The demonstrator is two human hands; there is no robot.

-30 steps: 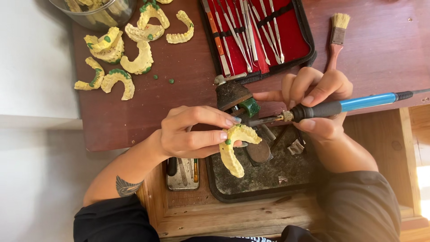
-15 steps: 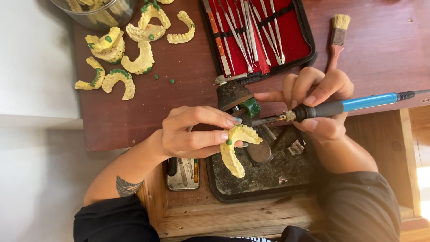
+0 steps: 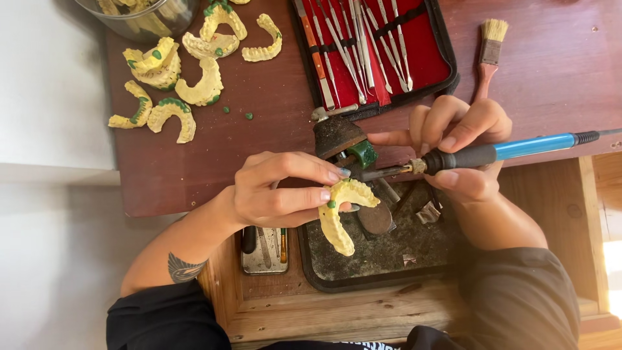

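Plaster casts (image 3: 170, 81) of tooth arches lie in a loose group at the far left of the dark red-brown table (image 3: 259, 139), several of them dabbed with green wax; a few loose green specks sit on the bare wood just beside them. A metal bowl (image 3: 139, 18) at the far edge holds more yellow pieces. Those dabbed casts look finished, by my reading, though how many in the bowl remain I cannot tell.

Nearer, the left hand (image 3: 275, 191) pinches a yellow arch-shaped cast (image 3: 340, 214) between thumb and fingertips, holding it above a black tray (image 3: 363, 269) set in an open wooden drawer (image 3: 311, 311). A small green spot shows on the cast close to the thumb, so this piece seems partly worked, with most of its curve bare.

Far of centre, an open red-lined case (image 3: 427, 55) holds a row of slim metal instruments. Below it a lump of green wax (image 3: 363, 153) sits at the table's near edge.

To the right, the right hand (image 3: 463, 152) is closed pen-fashion around a blue-handled heated tool (image 3: 492, 154), its metal tip pointing left, near the wax lump and just far of the held cast. A small brush (image 3: 489, 48) lies far right.
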